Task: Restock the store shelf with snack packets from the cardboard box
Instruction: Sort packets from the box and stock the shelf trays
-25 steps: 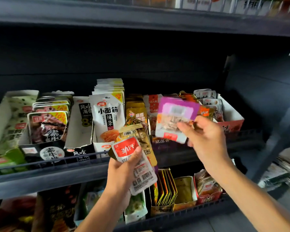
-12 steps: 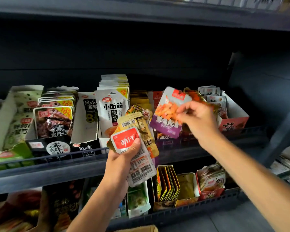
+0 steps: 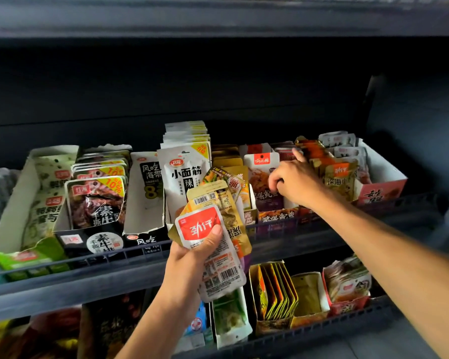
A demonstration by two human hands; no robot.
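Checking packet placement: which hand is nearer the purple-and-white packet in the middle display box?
Right. The right hand touches the purple-and-white packet at its right edge; the left hand is lower left, gripping a fan of packets.

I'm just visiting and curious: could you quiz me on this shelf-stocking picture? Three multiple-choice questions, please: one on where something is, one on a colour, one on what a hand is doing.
1. Where is the right hand?
A. Among the packets in the purple display carton on the middle shelf
B. On the bottom shelf
C. At the green carton far left

2. What colour is the label on the front white foil packet in the left hand?
A. Blue
B. Red
C. Green

3. What is the left hand doing?
A. Hanging open, holding nothing
B. Pressing flat on the shelf rail
C. Gripping a fanned stack of packets

Answers: 1 A, its curled fingers sit at the white and purple packet standing in that carton. 2 B, a red patch with white characters lies under the thumb. 3 C, thumb and fingers wrap several overlapping packets.
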